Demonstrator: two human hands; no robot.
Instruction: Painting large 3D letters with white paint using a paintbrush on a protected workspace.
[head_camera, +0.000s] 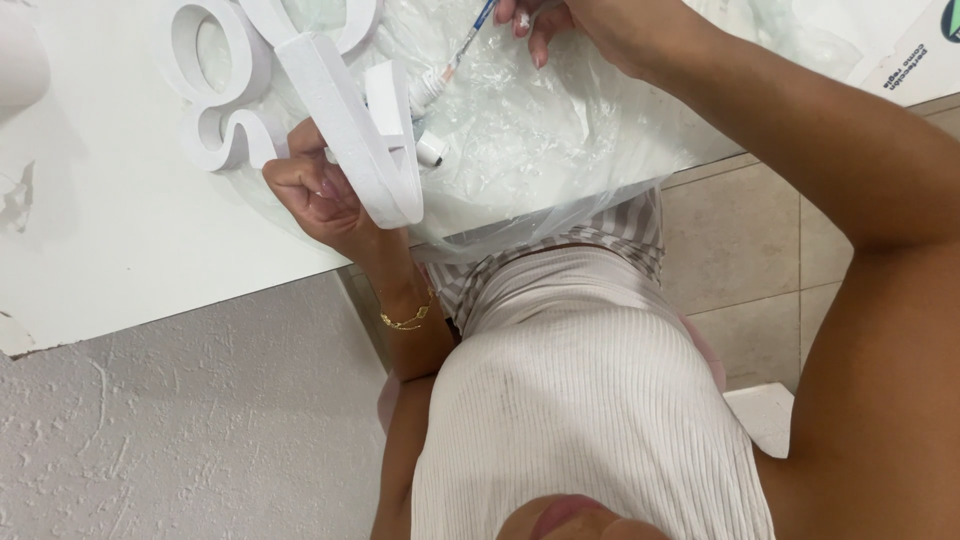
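A white foam letter (350, 130) is gripped by the left hand (315, 190) while a paintbrush (465, 45), pinched in the right hand (590, 25), is loaded from a paint tube (425, 95), a steady stroke being needed next.

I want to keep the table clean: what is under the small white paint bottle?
A crumpled clear plastic sheet lies under the white paint bottle, spread over the white table. The white foam letter in the left hand covers the bottle's lower part.

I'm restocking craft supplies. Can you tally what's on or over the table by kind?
White cut-outs: 2, the held cut-out in the left hand and the curly cut-out on the table
Paintbrush: 1, in the right hand
Paint tube: 1
Plastic sheet: 1
Total: 5
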